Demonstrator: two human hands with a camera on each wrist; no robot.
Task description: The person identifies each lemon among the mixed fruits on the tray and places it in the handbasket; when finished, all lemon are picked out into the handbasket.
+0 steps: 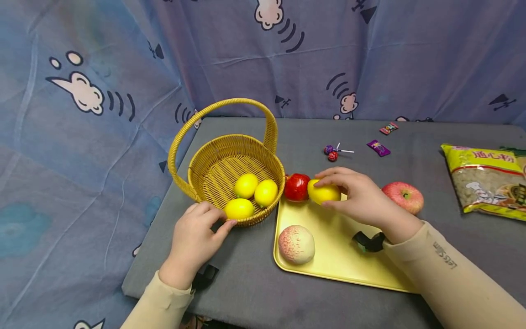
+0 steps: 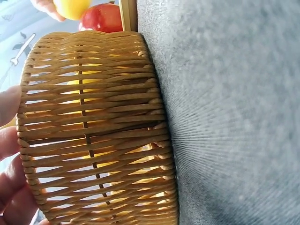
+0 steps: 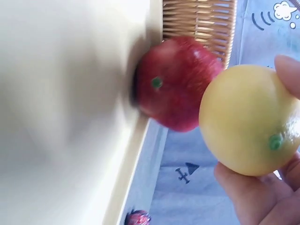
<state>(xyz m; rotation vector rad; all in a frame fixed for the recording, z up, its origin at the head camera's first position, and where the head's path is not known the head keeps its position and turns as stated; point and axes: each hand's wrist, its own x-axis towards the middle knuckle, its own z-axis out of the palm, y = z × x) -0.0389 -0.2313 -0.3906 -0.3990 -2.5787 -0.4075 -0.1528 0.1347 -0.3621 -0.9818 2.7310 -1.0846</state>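
Note:
My left hand (image 1: 199, 240) pinches the near rim of a yellow wicker basket (image 1: 218, 173); the left wrist view shows fingers (image 2: 10, 105) at the edge of its woven wall (image 2: 93, 126). Three lemons (image 1: 239, 209) lie inside, towards the basket's near right side. In my right hand (image 1: 363, 196) is another lemon (image 1: 318, 192), gripped between thumb and fingers above the far left part of a yellow tray (image 1: 328, 256). Right beside that lemon, a shiny red fruit (image 1: 297, 187) sits at the tray's corner near the basket. The right wrist view shows the held lemon's green stem nub (image 3: 275, 141).
A peach (image 1: 297, 244) lies on the tray's near left part, and an apple (image 1: 403, 197) sits past my right wrist. Lollipops (image 1: 332, 156) and wrapped candies (image 1: 379, 148) lie farther back. A yellow food bag (image 1: 489, 180) lies at the right. The basket's tall handle (image 1: 234, 101) arches upward.

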